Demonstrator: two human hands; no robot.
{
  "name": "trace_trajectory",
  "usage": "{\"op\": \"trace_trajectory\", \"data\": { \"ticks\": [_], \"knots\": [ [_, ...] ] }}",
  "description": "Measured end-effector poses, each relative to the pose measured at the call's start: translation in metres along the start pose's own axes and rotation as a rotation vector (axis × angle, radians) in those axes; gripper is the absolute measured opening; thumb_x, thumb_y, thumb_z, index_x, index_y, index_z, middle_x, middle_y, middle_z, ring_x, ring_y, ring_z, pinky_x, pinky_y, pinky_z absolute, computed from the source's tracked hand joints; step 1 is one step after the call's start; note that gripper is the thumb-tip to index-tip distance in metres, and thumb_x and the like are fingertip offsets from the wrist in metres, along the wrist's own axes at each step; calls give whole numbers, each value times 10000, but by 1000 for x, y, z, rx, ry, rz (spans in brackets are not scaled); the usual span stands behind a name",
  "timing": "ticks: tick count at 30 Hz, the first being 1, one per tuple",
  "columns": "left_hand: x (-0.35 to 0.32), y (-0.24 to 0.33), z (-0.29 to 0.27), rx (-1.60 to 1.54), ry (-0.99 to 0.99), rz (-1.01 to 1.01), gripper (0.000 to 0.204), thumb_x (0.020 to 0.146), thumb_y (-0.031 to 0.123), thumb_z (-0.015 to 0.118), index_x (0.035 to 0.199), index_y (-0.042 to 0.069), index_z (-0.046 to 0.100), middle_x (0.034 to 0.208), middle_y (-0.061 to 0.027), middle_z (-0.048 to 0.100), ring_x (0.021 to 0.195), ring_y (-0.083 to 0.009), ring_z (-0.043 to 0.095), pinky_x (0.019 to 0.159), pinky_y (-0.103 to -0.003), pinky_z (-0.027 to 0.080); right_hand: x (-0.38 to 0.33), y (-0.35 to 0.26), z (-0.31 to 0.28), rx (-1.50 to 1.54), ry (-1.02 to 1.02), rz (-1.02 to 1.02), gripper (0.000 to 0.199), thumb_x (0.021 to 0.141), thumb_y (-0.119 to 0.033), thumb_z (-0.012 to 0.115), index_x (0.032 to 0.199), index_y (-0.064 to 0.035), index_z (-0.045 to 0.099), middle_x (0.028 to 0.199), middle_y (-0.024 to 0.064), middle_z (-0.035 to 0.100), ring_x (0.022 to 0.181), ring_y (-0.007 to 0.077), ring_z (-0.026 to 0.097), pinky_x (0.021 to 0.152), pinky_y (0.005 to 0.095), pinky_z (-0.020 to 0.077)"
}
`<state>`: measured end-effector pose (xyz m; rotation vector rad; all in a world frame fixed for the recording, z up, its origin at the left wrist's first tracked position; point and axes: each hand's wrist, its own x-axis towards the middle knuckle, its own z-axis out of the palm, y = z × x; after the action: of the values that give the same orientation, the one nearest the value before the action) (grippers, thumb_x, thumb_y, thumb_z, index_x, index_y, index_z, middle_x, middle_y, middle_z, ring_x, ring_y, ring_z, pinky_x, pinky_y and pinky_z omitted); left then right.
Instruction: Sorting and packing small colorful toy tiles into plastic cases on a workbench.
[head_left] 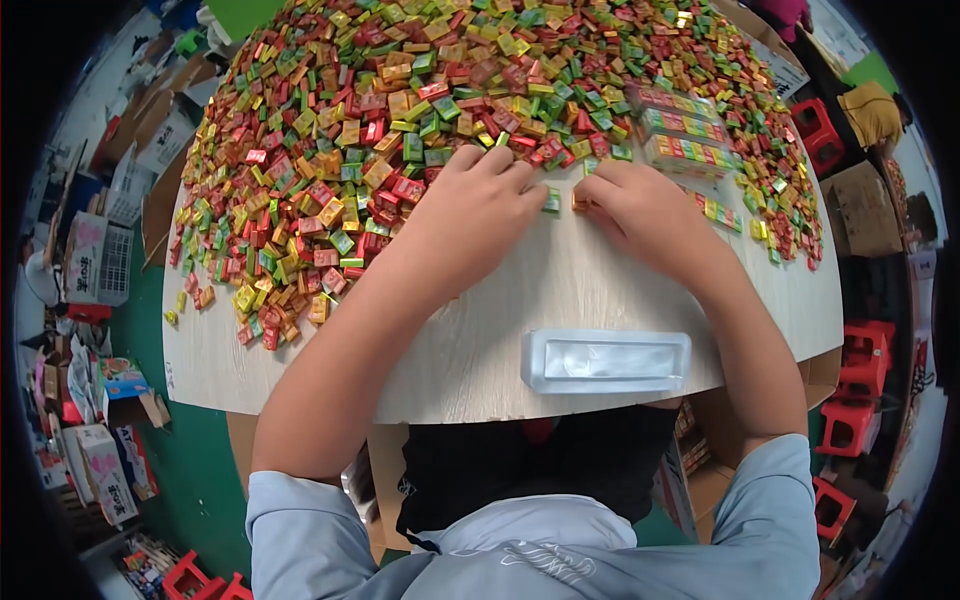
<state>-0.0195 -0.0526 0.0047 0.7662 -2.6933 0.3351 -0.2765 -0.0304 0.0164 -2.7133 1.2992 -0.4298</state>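
My left hand [478,212] is at the near edge of a heap of small foil-wrapped candies [340,130] in red, orange, yellow and green. Its fingers curl downward and their tips are mostly hidden. Right beside them on the table is a green wrapped candy [552,200]. A short gap away, my right hand [645,205] is closed in a pinch on an orange wrapped candy [580,202], partly covered by the fingers. Beyond that hand a row of candies [722,214] lies on the table. A clear plastic tray [608,362] sits near the front edge, with no candies in it.
Clear trays filled with candies [690,152] stand stacked at the right, against the heap. The pale wooden table [440,375] curves toward me. Cardboard boxes [95,260] crowd the left side; red plastic stools [862,360] and a carton [862,210] stand at the right.
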Motion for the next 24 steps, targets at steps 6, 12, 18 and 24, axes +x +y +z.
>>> {"op": "trace_trajectory", "data": {
  "ticks": [6,12,18,24],
  "knots": [
    [-4,1,-4,-83,-84,-38,327,895,119,652,1211,78,725,1063,-34,678,1081,-223,622,998,-387,471,6,-20,0,43,-23,22,235,890,-117,759,1094,-49,661,1069,127,651,1023,355,656,859,471,531],
    [0,-8,0,14,-30,-128,307,904,223,748,1198,137,731,1044,-11,672,1069,-222,619,1000,-393,465,-2,-22,4,94,71,75,357,884,-142,773,1215,-64,664,1203,144,634,1080,367,651,920,455,535],
    [8,-3,-2,28,-11,-197,359,871,258,793,1209,162,714,1039,-4,655,1060,-228,613,1006,-428,446,-1,-21,13,70,40,-24,426,882,-141,773,1285,-60,660,1276,148,621,1078,363,649,947,459,531],
    [13,3,5,104,-20,-241,394,876,268,791,1243,163,692,1040,-10,641,1046,-233,609,994,-430,450,-2,-19,15,91,69,-24,424,872,-129,778,1277,-64,667,1289,151,619,1092,362,646,955,463,526]
  ]
}}
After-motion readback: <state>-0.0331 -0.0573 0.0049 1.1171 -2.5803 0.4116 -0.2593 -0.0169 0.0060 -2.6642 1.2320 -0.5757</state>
